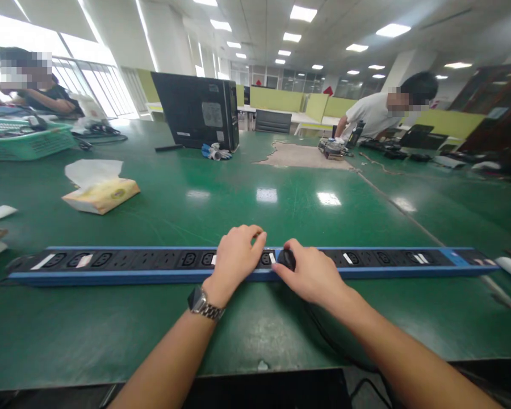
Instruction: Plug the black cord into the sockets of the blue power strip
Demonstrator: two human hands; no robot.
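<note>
A long blue and black power strip (153,260) lies across the green table, with rows of sockets and several white labels. Over its middle rests my left hand (237,253), thumb and forefinger curved close together; whether anything is between them is too small to tell. Just to the right, my right hand (309,270) grips a round black plug (286,259) between thumb and fingers, against the strip's face. A black cable (323,335) runs below my right forearm towards the table's front edge.
A tissue pack (104,196) lies at the left, before a green basket (29,142). Further back are a black computer case (196,111) and gloves (216,151). One person sits at the far left; another leans over equipment (334,149) at the back right.
</note>
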